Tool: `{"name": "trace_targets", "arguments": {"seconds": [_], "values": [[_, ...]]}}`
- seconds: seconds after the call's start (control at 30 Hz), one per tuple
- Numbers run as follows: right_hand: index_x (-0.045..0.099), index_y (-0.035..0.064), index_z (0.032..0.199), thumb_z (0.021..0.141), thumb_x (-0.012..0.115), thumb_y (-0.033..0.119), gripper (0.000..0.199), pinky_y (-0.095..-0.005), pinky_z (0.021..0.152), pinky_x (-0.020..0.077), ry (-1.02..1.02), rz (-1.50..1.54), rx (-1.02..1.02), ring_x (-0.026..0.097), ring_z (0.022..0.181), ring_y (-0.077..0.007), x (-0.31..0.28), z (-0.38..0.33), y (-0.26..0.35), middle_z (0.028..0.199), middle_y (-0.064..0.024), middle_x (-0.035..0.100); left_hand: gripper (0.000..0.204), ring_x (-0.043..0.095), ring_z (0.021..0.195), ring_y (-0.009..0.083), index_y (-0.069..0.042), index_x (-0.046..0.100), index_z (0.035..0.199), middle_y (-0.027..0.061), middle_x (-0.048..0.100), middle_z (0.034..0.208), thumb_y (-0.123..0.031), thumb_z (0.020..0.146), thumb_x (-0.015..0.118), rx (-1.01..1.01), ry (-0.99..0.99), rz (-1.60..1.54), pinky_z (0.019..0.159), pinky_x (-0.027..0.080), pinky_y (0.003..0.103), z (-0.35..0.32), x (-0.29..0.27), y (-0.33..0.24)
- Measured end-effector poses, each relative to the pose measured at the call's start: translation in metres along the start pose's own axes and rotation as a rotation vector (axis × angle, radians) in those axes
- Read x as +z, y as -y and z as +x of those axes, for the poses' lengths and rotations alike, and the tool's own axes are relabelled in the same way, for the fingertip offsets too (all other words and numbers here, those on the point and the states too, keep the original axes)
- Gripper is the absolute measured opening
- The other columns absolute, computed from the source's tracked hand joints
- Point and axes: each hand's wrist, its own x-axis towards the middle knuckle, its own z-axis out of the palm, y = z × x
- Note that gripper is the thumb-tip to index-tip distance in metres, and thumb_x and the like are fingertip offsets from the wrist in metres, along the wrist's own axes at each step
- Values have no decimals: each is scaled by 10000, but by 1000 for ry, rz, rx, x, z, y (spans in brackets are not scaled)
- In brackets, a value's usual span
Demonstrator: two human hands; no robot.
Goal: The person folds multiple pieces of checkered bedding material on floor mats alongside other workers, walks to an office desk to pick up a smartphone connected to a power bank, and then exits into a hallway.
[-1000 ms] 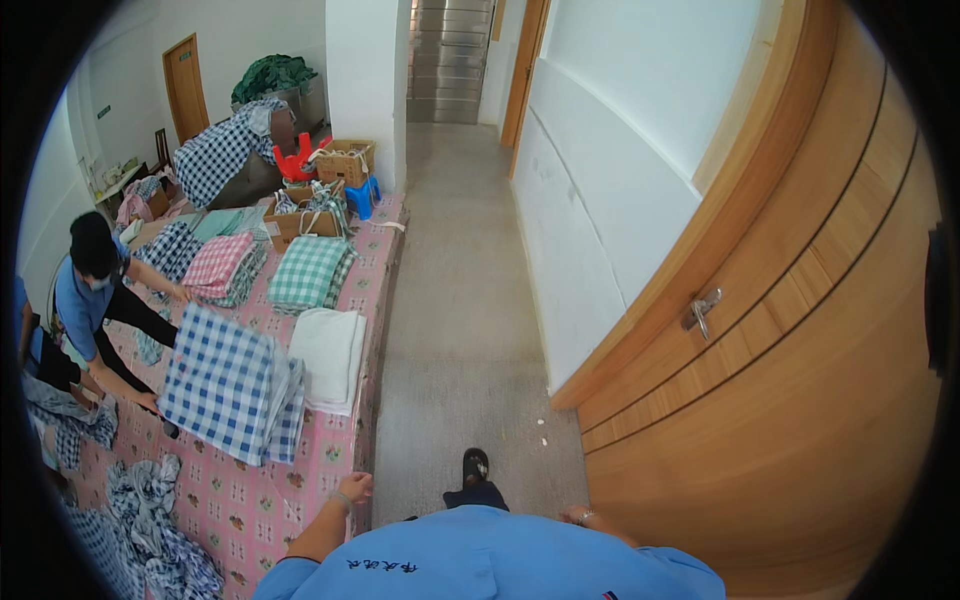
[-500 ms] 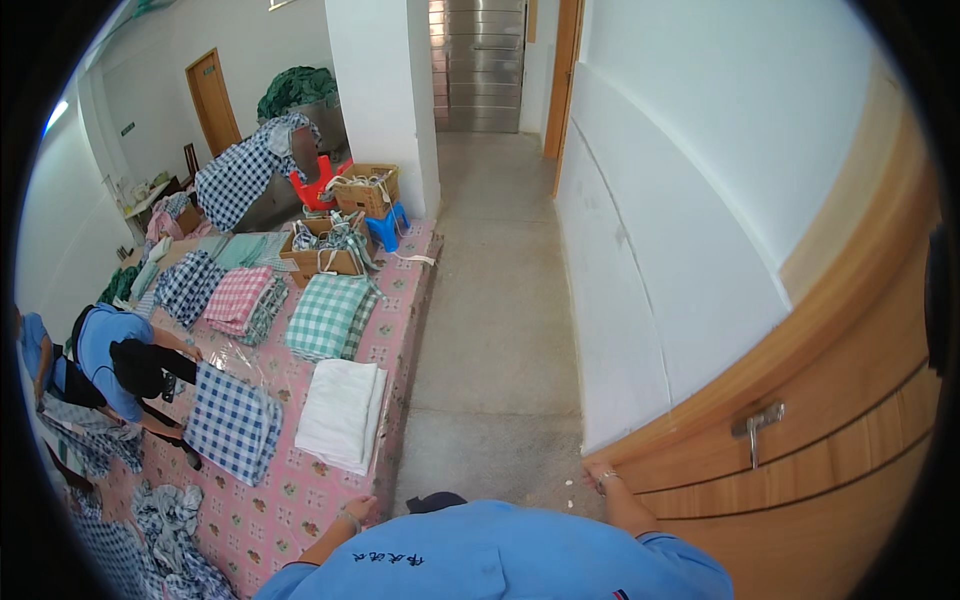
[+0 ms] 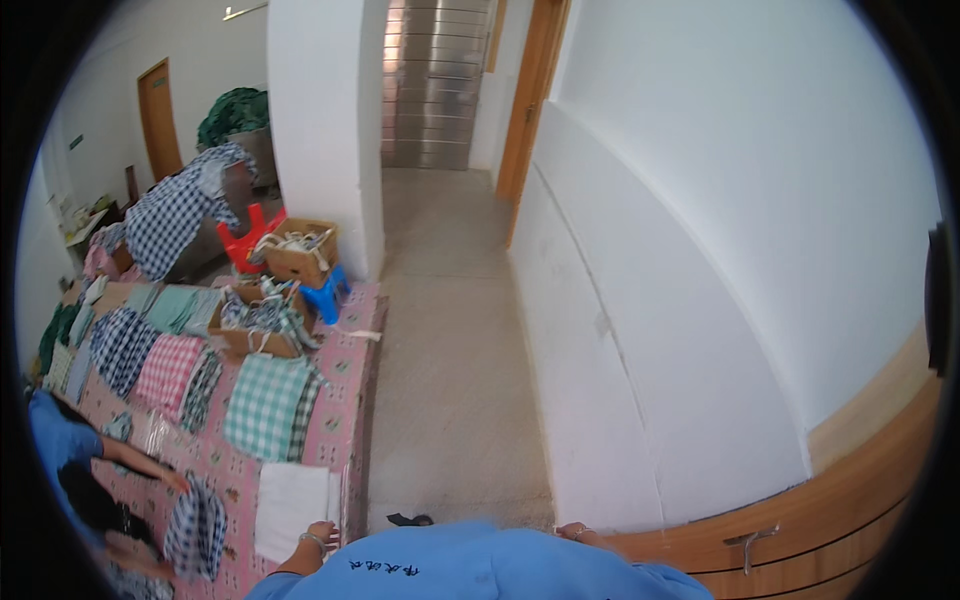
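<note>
Hands at the white cloth and the door

Low in the frame, the left hand (image 3: 318, 537) touches a folded white cloth (image 3: 288, 507) on the pink surface (image 3: 345, 440); the right hand (image 3: 578, 533) rests against the wooden door (image 3: 850, 520); neither grip can be made out.

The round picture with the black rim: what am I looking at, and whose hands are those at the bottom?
No machine here. A person wears a wide-angle camera on the head, looking down, so straight lines bend and the corners go black. The blue shirt at the bottom is the wearer's own. The left hand touches the corner of a long table with a pink flowered cover, beside a folded white cloth. The right hand rests at the edge of a wooden door. Neither hand clearly holds anything. On the table lie stacks of checked cloth and cardboard boxes. At the left edge a co-worker in blue reaches over the table. A bare floor runs along a white wall.
</note>
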Motion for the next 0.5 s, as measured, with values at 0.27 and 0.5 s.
{"name": "trace_targets", "arguments": {"seconds": [0.27,0.5], "values": [[524,24,816,778,423,234,236,-304,456,430,-187,618,-172,532,530,-178,-68,13,158,668,-87,547,339,515,787,214,-103,419,1078,63,527,975,-277,789,456,81,-178,-8,644,418,369,47,65,-294],[540,34,872,787,431,260,265,-300,540,443,-38,-265,-214,576,695,-180,-158,127,230,814,-82,590,203,501,552,182,-84,510,746,56,516,630,-267,777,430,404,80,509,452,395,302,145,124,-375]]}}
